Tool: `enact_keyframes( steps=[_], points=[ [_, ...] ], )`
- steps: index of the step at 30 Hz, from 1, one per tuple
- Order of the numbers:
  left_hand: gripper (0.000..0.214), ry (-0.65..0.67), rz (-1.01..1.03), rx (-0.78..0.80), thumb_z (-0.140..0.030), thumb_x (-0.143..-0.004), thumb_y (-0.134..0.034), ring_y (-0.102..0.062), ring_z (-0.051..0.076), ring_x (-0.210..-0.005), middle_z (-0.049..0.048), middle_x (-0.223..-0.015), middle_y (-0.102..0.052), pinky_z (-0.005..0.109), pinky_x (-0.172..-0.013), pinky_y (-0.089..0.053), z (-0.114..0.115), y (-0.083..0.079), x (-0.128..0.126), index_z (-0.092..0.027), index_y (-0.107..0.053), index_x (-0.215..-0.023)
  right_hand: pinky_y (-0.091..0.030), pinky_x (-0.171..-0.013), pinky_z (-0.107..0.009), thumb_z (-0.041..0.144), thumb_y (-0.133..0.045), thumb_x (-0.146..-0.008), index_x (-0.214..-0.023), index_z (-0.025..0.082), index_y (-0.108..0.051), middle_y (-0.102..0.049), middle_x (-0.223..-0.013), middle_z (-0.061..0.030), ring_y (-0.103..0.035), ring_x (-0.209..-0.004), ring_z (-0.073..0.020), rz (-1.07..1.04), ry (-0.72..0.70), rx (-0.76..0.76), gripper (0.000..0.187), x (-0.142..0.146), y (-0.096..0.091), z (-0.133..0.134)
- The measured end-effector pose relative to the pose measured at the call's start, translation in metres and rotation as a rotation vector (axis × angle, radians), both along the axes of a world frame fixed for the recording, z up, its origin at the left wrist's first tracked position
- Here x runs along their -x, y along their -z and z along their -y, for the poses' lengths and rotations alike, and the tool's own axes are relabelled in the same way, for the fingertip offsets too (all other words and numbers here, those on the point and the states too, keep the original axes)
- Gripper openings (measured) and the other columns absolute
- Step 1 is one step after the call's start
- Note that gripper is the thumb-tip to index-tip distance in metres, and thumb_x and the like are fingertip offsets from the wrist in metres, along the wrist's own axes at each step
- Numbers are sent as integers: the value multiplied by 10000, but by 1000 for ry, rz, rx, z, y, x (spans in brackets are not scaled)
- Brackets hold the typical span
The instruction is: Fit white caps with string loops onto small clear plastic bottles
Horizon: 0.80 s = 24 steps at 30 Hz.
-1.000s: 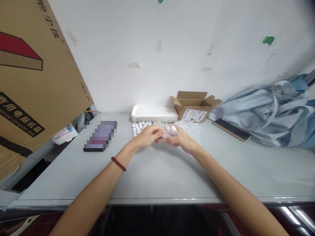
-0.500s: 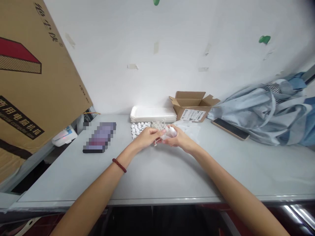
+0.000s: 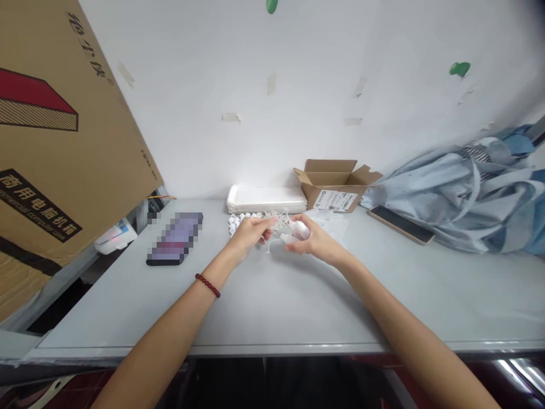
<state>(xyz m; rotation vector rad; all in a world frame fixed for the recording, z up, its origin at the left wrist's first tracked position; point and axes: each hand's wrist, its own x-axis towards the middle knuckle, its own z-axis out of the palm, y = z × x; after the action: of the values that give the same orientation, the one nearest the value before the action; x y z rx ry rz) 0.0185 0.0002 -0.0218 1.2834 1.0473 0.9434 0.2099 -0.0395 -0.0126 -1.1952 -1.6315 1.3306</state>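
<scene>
Your forearms are reaching in over the front edge of the pale table (image 3: 272, 347), with a red bead bracelet (image 3: 207, 285) sitting on your left wrist. Your hands are working well back from that edge and close together. Your left hand (image 3: 249, 234) is closing in a pinch on the white cords (image 3: 276, 220), which are looping and tangling between your hands. Your right hand (image 3: 310, 237) is curling around a white plastic piece (image 3: 300, 230) and gripping it. Just past your left hand, white beads (image 3: 235, 222) are sitting in a cluster just in front of the stacked white trays (image 3: 266, 199). Clear bags (image 3: 332, 226) are spreading just beyond your right hand, in front of an open carton (image 3: 334, 184). Off to the left, a pixelated flat object (image 3: 174, 238) is lying well apart from your hands. Off to the right, a phone (image 3: 400, 225) is lying near the table's back edge, just beside a crumpled blue cloth (image 3: 468, 199).
</scene>
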Motion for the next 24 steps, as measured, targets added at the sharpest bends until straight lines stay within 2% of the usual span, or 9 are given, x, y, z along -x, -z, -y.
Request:
enact_keyframes(
  steps=[2, 3, 6, 8, 10, 12, 18, 21, 24],
  points=[
    [260, -100, 189, 128, -366, -708, -674, -494, 77, -550, 15, -651, -554, 206, -508, -400, -6, 0, 4, -126, -577, -678, -352, -519, -242, 303, -755, -615, -1122, 234, -399, -539, -648, 57, -489, -556, -133, 1, 4, 25, 624, -1, 0, 0],
    [206, -109, 285, 196, -307, -700, -674, -489, 68, -547, 15, -667, -552, 193, -496, -394, -8, -1, 6, -127, -573, -700, -335, -506, -234, 313, -763, -611, -1125, 236, -405, -535, -657, 55, -484, -552, -128, -10, -4, 46, 631, -1, 0, 0],
    [152, 6, 396, 249, -210, -666, -687, -386, 32, -473, -25, -611, -467, 164, -412, -296, -8, -6, 9, -126, -568, -708, -301, -483, -218, 310, -777, -601, -1138, 236, -413, -531, -686, 49, -473, -556, -116, -59, -56, 122, 653, -1, 1, 0],
    [179, 158, 313, 169, -241, -667, -711, -312, 27, -453, -50, -576, -394, 173, -393, -234, -1, -10, 8, -124, -598, -741, -288, -478, -214, 292, -767, -608, -1151, 228, -412, -552, -706, 35, -474, -570, -117, -85, -111, 164, 652, 0, 1, 1],
    [228, 292, 162, 85, -299, -673, -723, -297, 36, -459, -54, -566, -381, 189, -408, -230, 7, -12, 4, -126, -627, -787, -281, -476, -214, 276, -750, -613, -1171, 224, -412, -574, -719, 22, -479, -577, -120, -99, -158, 197, 654, 1, 0, 3],
    [251, 348, 13, 10, -358, -689, -704, -308, 46, -456, -48, -551, -401, 209, -426, -246, 13, -12, 1, -132, -633, -771, -286, -479, -215, 266, -743, -609, -1211, 229, -403, -579, -715, 21, -483, -569, -121, -86, -174, 228, 692, 2, 0, 4],
    [254, 327, -261, -234, -410, -744, -604, -344, 74, -421, -56, -463, -406, 233, -442, -254, 9, -5, 2, -158, -629, -719, -336, -494, -223, 247, -749, -606, -1322, 250, -318, -552, -677, 49, -496, -555, -123, -10, -167, 235, 836, 4, -1, 5],
    [289, 333, -269, -245, -428, -748, -587, -330, 76, -417, -56, -441, -382, 238, -442, -245, 7, 2, 1, -166, -574, -625, -393, -526, -246, 214, -749, -605, -1346, 251, -280, -549, -691, 52, -513, -574, -132, -14, -179, 199, 877, 4, -2, 5],
    [321, 277, -261, -219, -414, -761, -553, -288, 72, -413, -61, -436, -321, 240, -431, -210, 7, 8, -4, -173, -508, -555, -429, -549, -264, 193, -754, -604, -1353, 240, -255, -562, -742, 40, -522, -591, -136, -3, -178, 158, 901, 3, 0, 3]
  ],
)
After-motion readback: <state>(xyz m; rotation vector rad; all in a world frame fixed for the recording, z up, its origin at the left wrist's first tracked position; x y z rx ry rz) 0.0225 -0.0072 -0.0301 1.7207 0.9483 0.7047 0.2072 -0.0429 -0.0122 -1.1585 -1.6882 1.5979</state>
